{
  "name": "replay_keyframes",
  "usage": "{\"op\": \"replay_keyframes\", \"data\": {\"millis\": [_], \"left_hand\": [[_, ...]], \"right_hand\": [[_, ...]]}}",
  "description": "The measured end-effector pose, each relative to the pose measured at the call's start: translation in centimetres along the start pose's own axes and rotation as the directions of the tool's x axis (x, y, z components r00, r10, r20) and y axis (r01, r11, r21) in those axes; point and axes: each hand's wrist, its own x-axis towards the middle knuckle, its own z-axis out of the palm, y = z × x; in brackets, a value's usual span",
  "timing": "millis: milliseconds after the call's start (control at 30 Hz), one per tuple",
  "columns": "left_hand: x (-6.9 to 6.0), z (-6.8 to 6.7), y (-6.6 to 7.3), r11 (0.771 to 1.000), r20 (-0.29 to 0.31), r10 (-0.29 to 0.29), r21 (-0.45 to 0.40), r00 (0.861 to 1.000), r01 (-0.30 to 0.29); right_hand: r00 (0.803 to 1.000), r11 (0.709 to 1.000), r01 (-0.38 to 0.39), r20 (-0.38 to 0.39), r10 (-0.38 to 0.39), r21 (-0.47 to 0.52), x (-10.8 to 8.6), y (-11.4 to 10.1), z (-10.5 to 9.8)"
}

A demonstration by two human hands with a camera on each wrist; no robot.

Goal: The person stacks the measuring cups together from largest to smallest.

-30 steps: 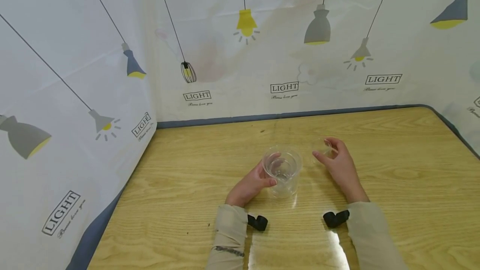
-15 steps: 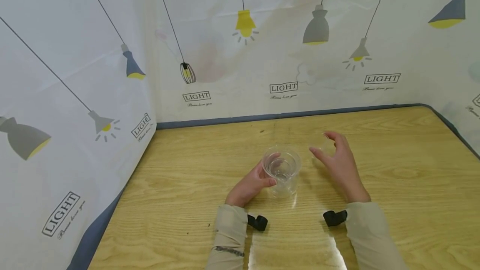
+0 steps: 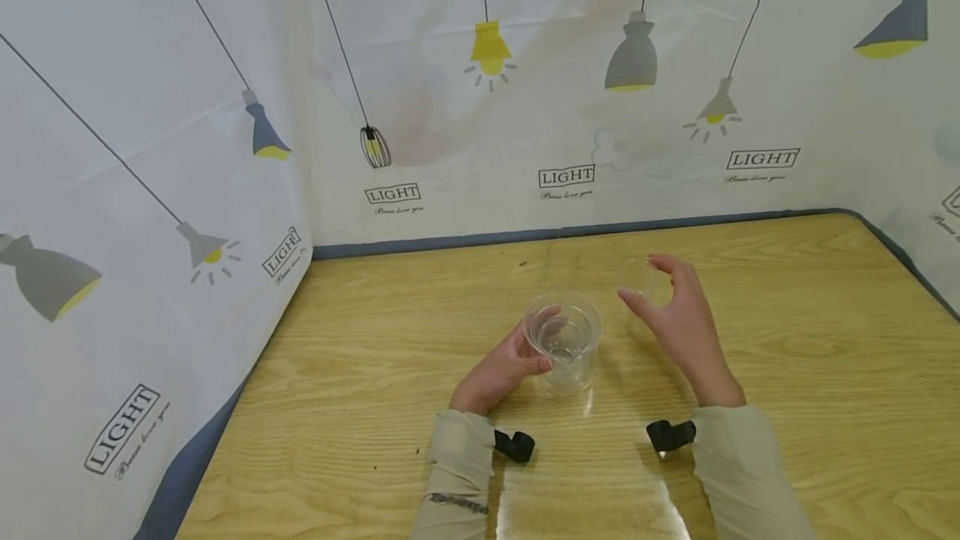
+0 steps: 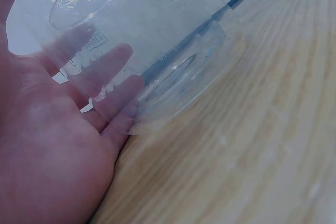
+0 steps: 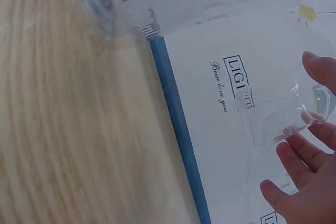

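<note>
In the head view my left hand (image 3: 501, 367) holds a clear plastic cup (image 3: 572, 377) on the table, its thumb on the near side and its fingers behind. The left wrist view shows those fingers through the clear wall. My right hand (image 3: 688, 327) is raised to the right of that cup. Between its thumb and fingers it holds a smaller clear plastic cup (image 5: 273, 116), tilted on its side in the right wrist view. In the head view the smaller cup is so transparent that its outline is faint. The two cups are apart.
The wood-grain table (image 3: 345, 357) has a blue strip (image 3: 450, 242) along its back edge. White sheeting (image 3: 450, 107) printed with lamps stands behind and at the sides. A black wrist mount (image 3: 515, 446) juts from the left sleeve, another black mount (image 3: 670, 437) from the right.
My right hand has moved slightly away from me, up in the head view, with the smaller cup, and its thumb and fingers are spread wider. My left hand and its cup stay in place.
</note>
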Motion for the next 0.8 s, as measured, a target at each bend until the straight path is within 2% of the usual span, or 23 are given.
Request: {"op": "replay_keyframes", "data": {"millis": [600, 800], "left_hand": [[0.0, -0.1, 0.0, 1.000, -0.002, -0.004, 0.002, 1.000, 0.004], [0.0, -0.1, 0.1, 1.000, 0.001, -0.014, -0.005, 1.000, 0.014]], "right_hand": [[0.993, 0.995, 0.101, -0.058, -0.100, 0.014, -0.6, -3.0, -1.2], [0.992, 0.993, 0.114, -0.061, -0.113, 0.013, -0.9, -4.0, -1.5]]}}
